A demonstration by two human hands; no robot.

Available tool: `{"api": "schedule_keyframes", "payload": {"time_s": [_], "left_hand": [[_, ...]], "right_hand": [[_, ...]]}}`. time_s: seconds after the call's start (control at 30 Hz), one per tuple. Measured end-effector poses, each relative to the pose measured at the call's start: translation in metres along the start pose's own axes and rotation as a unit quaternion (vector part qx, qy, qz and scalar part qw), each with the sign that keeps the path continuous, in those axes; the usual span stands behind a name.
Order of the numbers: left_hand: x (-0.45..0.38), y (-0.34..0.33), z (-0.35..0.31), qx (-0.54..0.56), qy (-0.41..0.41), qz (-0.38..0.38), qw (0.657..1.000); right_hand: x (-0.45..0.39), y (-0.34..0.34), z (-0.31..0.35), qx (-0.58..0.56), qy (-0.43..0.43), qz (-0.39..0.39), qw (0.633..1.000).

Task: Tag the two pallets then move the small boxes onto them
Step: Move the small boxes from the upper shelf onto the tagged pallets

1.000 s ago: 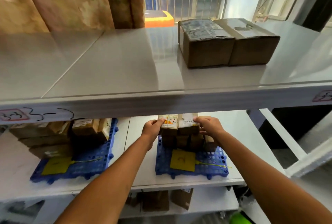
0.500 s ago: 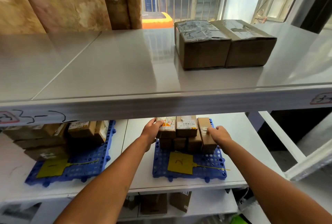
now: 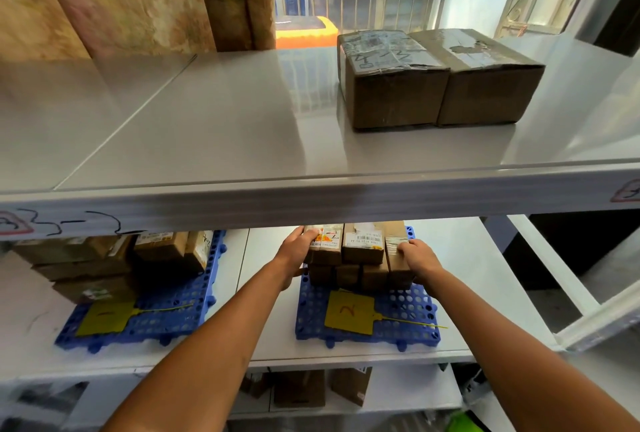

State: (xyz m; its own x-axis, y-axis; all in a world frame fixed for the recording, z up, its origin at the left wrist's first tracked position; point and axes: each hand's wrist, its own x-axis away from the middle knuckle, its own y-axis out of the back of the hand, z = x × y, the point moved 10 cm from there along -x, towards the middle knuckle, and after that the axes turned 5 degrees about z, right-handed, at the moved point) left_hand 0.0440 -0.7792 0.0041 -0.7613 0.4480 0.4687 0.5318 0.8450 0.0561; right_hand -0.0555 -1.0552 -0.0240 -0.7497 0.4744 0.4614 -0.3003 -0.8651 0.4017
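Head view: small brown cardboard boxes [image 3: 362, 251] stacked on the blue perforated plastic pallet [image 3: 367, 324] bearing yellow tag "2" [image 3: 349, 313]. My left hand [image 3: 298, 251] presses the stack's 9 o'clock side, fingers fairly straight; my right hand [image 3: 417, 258] grips the 3 o'clock box.

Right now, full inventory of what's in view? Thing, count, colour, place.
Blue perforated plastic pallets: 2, middle shelf; left pallet, right pallet.
Yellow tags: 2; tag marked 1 on left pallet, tag marked 2 on right pallet.
Small brown cardboard boxes: stack on right pallet, stack on left pallet; counts unclear.
Large brown cardboard boxes: 2, touching, top shelf; taped box, plain box.
Orange bin: 1, behind top shelf.
Brown boxes: several, bottom shelf.
Left hand: on the stack's left side.
Right hand: on the stack's right side.
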Motion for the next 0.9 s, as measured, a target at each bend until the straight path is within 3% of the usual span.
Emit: {"api": "schedule_keyframes", "payload": {"time_s": [0.13, 0.33, 0.5, 0.67, 0.9], "left_hand": [[0.01, -0.008, -0.003, -0.011, 0.007, 0.008, 1.0], [0.043, -0.009, -0.001, -0.006, 0.025, -0.013, 1.0], [0.088, 0.008, 0.002, -0.033, 0.045, -0.062, 0.997], [0.138, 0.026, -0.026, -0.089, -0.032, -0.104, 0.99], [0.245, 0.0, -0.084, -0.15, -0.133, -0.068, 0.977]], "right_hand": [[0.004, 0.0, 0.003, 0.018, -0.001, 0.004, 1.0], [0.026, 0.018, 0.012, 0.034, 0.032, -0.068, 0.997], [0.076, 0.029, 0.021, 0.026, 0.045, -0.089, 0.995], [0.152, 0.039, 0.038, 0.041, 0.078, -0.103, 0.991], [0.273, 0.02, 0.084, 0.09, 0.167, -0.111, 0.976]]}}
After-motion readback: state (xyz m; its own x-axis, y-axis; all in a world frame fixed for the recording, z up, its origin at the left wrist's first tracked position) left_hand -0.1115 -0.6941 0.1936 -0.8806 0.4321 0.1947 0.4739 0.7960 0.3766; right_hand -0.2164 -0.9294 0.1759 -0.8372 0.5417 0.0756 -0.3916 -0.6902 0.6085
